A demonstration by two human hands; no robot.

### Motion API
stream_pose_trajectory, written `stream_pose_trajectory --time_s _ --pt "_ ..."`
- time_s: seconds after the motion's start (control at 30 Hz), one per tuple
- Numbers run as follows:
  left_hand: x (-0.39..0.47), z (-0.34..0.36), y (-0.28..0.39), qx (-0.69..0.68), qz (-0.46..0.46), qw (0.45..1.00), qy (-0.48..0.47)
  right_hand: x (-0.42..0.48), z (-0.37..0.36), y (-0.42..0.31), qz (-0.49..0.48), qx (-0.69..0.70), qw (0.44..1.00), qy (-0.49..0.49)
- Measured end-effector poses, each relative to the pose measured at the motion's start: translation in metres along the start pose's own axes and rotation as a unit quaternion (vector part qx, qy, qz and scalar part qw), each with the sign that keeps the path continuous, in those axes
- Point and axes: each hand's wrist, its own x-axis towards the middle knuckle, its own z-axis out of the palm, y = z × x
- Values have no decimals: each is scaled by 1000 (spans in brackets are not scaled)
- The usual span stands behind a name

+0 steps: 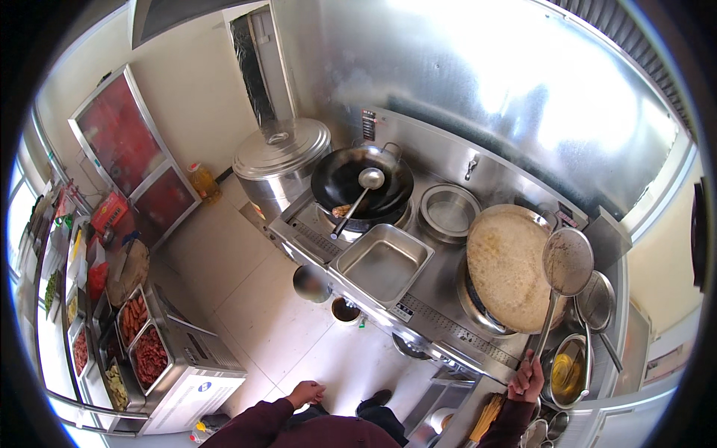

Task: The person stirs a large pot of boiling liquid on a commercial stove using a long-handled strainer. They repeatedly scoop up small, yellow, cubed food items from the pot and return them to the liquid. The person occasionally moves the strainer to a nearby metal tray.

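Note:
My right hand [525,381] grips the long handle of a wire-mesh skimmer [567,262]. The skimmer's round head is above the right rim of a large wok full of foamy, pale brown liquid [510,269]. My left hand [307,393] hangs low in front of my body, its fingers curled, with nothing visible in them. A bowl of yellow oil [564,367] stands just right of my right hand, with a second strainer [595,301] behind it. Below that hand is a bundle of wooden chopsticks or skewers [488,417].
A black wok [336,173] holds a metal ladle [371,179]. A steel pan [383,263] sits on the range's front edge. Beyond stands a lidded stockpot [280,148]. At left, a prep counter carries trays of minced meat [150,357] and sausage-like pieces [134,319].

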Motion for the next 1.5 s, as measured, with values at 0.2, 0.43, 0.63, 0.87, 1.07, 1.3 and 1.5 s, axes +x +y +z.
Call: stream_pose_trajectory --time_s 0.2,0.43,0.63,0.87,1.07,1.3,1.5 --pt "-4 -48 -6 -2 37 999 24 10 0 22 40 -40 997 58" --pt "-23 -87 -51 -63 -11 998 29 -52 76 135 158 -26 985 -61" --pt "-25 -107 -71 -73 -46 996 4 -71 116 249 371 14 923 -104" --pt "-32 -148 -113 -53 -77 994 51 -48 88 356 556 100 824 -53" --pt "-35 -139 -150 -183 -129 971 85 7 -24 419 617 8 787 1" --pt "-1 -115 -166 -161 -167 967 109 86 -146 509 484 -495 720 40" --pt "35 -115 -179 -189 -127 962 151 150 -263 588 75 -853 509 -93"
